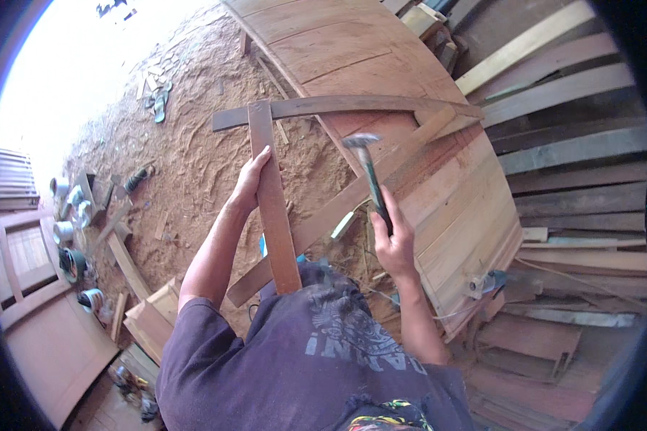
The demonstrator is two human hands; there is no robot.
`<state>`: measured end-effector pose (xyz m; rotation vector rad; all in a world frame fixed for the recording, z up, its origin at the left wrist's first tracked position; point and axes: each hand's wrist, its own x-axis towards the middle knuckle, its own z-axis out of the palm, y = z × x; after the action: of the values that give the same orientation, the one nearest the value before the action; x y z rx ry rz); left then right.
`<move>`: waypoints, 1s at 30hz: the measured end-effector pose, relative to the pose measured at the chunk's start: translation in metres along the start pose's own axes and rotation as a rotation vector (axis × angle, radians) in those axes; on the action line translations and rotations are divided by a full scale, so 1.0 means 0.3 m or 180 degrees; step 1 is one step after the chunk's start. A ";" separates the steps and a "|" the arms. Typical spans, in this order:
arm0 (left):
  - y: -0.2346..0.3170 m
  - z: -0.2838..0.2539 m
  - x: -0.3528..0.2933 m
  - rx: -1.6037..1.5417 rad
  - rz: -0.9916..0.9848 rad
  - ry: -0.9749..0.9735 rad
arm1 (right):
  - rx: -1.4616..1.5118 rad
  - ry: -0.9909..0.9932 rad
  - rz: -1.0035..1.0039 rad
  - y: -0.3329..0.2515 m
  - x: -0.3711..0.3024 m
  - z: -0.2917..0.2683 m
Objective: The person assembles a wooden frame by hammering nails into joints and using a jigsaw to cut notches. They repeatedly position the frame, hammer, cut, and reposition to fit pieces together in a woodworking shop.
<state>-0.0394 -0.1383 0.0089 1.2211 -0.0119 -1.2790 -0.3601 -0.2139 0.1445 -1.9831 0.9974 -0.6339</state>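
Note:
My left hand point(253, 176) is closed around the edge of a brown wooden board point(274, 194), which slants from my lap up to a curved wooden rail point(352, 105). Board and rail overlap near the rail's left end. A second long board point(338, 208) runs diagonally from my lap to the rail's right end, so the three pieces form a triangular frame. In my right hand point(395, 241) is a hammer point(372, 176), gripped by its dark handle. Its metal head points up and away, apart from the left board. Part of the frame rests over the wooden workbench.
A wide plank-topped workbench point(453, 237) lies ahead and to the right, a power tool point(487, 284) on its near corner. Stacked planks point(575, 172) fill the right side. Sandy ground point(187, 144) holds sandals point(161, 102) and wood scraps. A panelled wooden piece point(50, 337) stands at left.

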 end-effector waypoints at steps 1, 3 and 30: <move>-0.004 0.003 -0.001 0.0001 0.0035 -0.0010 | -0.0169 -0.0075 -0.0258 -0.004 0.070 0.025; -0.017 -0.008 0.004 -0.0013 -0.0003 -0.0180 | -0.0325 -0.0167 -0.0555 0.044 0.193 0.104; 0.017 0.013 -0.003 0.0289 -0.0044 0.0182 | -0.0536 0.0781 -0.0212 0.211 0.056 0.051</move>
<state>-0.0385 -0.1412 0.0145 1.3372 -0.0203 -1.2665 -0.3662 -0.2439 0.0844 -2.1286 1.1676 -0.8711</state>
